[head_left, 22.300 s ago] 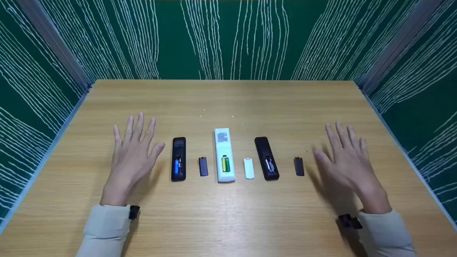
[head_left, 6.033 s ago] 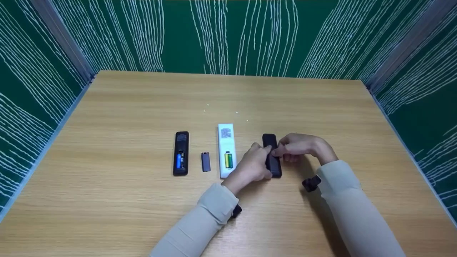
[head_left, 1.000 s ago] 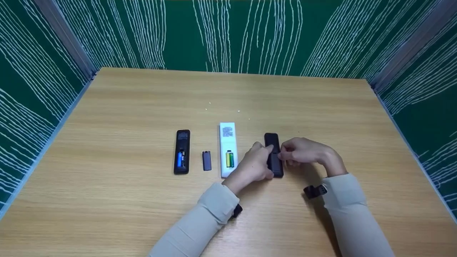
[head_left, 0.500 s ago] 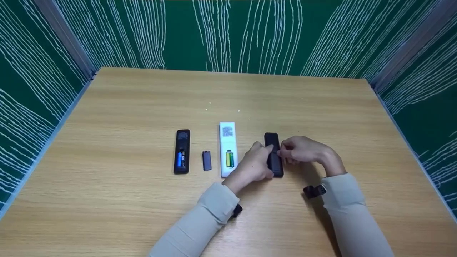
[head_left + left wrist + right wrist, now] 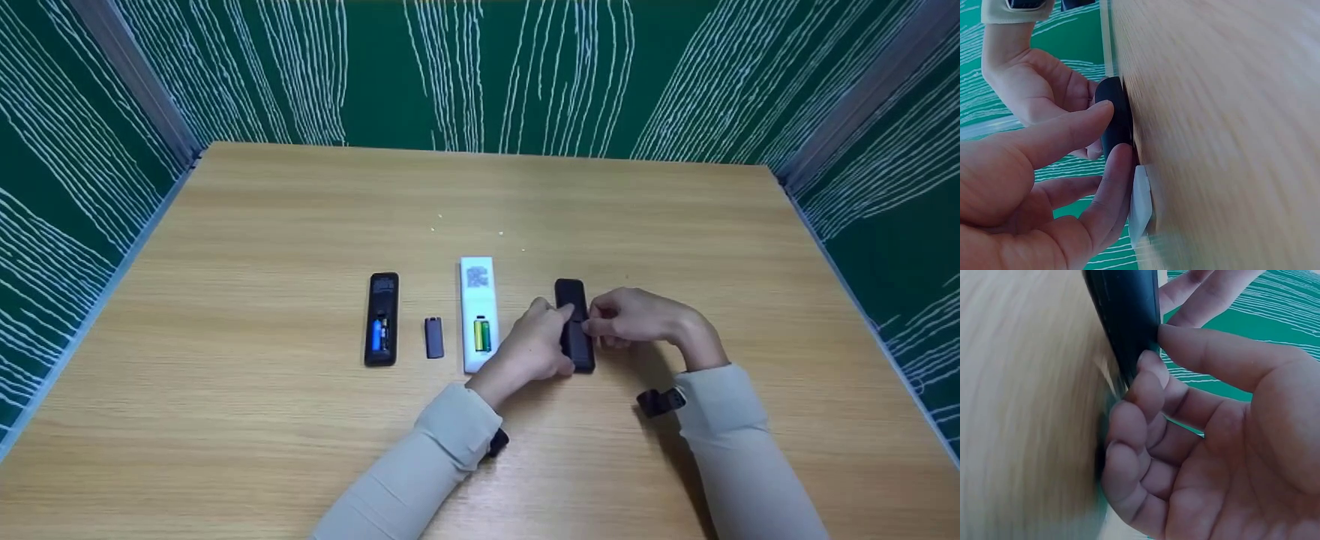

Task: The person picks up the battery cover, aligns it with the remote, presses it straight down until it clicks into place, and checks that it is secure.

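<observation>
A black remote control (image 5: 577,341) lies back up on the table, its batteries out of sight under a black back. From its left side my left hand (image 5: 529,345) grips it; in the left wrist view the thumb lies on the remote (image 5: 1114,112). At the right edge my right hand (image 5: 637,319) pinches it, with curled fingers (image 5: 1129,422) low beside the table and the thumb on the upper side. A white remote (image 5: 478,300) with yellow and green batteries exposed lies left of my left hand. Close under that hand, the left wrist view shows a white piece (image 5: 1141,205).
Further left lie a second black remote (image 5: 382,319) with a blue battery showing, and a small dark battery cover (image 5: 434,337). Several tiny white specks (image 5: 501,233) dot the wooden table (image 5: 225,420). Green walls with white streaks (image 5: 390,67) stand behind and at the sides.
Since the earliest frame, both hands have come to the right black remote; its batteries are now covered, and the dark cover beside it is gone from there. Over the last second hardly anything moves.
</observation>
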### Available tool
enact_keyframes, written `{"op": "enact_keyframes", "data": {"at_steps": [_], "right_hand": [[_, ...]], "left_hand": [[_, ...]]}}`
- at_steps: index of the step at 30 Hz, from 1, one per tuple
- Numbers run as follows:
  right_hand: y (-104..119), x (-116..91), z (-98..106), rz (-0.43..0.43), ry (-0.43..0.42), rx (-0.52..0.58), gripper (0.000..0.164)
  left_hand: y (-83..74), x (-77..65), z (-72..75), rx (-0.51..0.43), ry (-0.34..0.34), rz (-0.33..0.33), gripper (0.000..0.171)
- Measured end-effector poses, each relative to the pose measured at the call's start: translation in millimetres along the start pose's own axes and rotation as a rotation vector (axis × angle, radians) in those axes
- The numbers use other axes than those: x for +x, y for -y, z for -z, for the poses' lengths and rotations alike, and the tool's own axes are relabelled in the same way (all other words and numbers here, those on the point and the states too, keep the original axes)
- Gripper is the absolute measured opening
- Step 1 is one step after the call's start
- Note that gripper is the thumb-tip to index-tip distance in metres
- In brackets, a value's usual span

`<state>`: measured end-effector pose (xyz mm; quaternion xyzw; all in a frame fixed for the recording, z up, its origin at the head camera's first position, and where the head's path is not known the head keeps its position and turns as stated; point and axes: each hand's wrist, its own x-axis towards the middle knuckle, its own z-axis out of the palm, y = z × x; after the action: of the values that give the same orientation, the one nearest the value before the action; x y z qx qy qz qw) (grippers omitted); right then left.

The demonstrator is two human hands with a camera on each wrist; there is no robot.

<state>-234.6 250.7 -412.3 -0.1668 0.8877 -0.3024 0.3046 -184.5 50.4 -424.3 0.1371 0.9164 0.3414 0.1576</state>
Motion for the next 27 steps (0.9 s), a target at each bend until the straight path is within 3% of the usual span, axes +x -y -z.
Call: {"op": "enact_keyframes", "data": {"at_steps": [16, 27], "right_hand": [[2.4, -1.4, 0.1, -0.014, 0.047, 0.006, 0.02], [4.3, -3.6, 0.1, -0.017, 0.082, 0.001, 0.018]], "left_hand": [[-0.8, -2.0, 0.9, -0.052, 0.004, 0.023, 0.099], [0.4, -1.8, 1.0, -0.015, -0.009, -0.02, 0.098]]}}
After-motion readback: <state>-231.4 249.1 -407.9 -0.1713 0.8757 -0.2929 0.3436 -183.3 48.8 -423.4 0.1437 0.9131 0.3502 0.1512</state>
